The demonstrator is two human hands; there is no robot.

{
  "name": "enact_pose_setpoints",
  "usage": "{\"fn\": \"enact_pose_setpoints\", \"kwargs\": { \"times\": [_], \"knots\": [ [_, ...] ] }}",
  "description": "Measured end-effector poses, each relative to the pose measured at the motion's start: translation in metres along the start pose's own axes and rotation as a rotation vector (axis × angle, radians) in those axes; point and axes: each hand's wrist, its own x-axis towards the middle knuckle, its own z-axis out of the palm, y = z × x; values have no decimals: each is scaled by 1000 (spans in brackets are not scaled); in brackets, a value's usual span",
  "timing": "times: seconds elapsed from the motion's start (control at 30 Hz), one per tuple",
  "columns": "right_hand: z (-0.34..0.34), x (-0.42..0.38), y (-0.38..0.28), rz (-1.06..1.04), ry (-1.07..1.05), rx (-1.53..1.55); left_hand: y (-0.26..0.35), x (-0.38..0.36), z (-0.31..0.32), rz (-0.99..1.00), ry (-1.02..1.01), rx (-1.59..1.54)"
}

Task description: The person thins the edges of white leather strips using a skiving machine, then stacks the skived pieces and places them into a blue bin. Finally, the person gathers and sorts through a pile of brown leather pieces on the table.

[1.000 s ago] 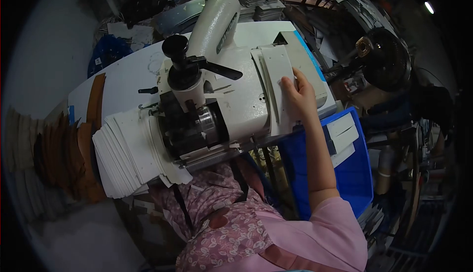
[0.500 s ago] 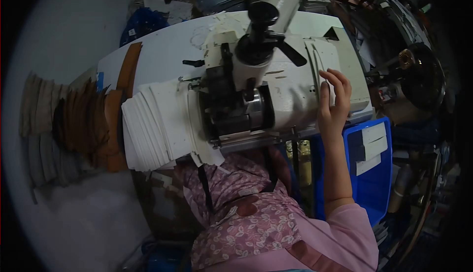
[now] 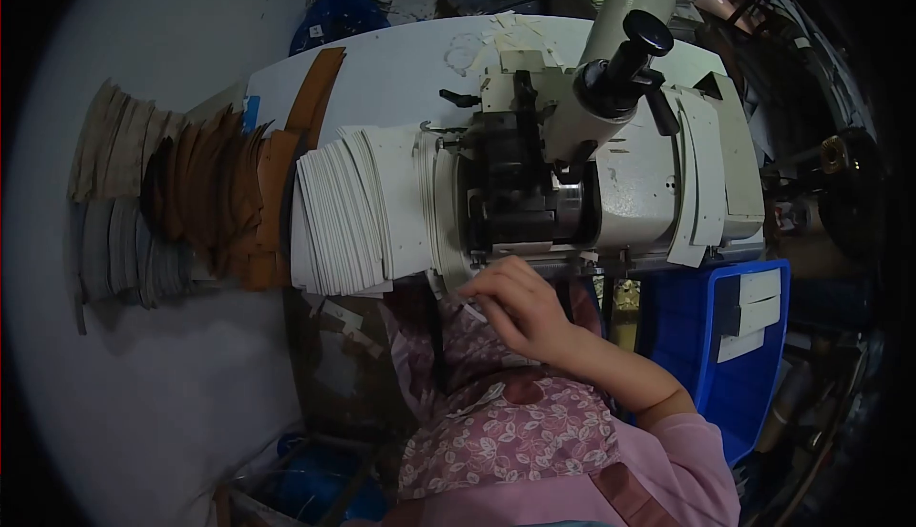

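My right hand [image 3: 523,310] is at the front edge of the machine [image 3: 630,193], just below its dark working head. Its fingers are curled and drawn together by the lower end of a thin curved off-white strip [image 3: 448,212]; what they pinch is too small to make out. Left of the strip, white pieces [image 3: 339,212] stand in a fanned stack. On the machine's right part lie long white strips [image 3: 704,169], away from my hand. My left hand does not show.
Brown pieces [image 3: 205,188] and grey pieces [image 3: 110,246] stand in rows at the left. A blue bin [image 3: 704,365] with white pieces inside is right of my forearm. Scraps lie behind the machine on the white table [image 3: 401,69]. A black lever [image 3: 661,110] juts from the machine.
My right hand has moved left and toward me, from the strips on the machine's right part to its front edge. Those strips now lie uncovered. The camera view has shifted.
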Motion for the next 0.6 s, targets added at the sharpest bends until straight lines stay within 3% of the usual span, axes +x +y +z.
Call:
{"fn": "enact_pose_setpoints", "kwargs": {
  "times": [0.6],
  "knots": [
    [42,32,12,142,0,109,-4,18,-1,40,-40,-32]
  ]
}}
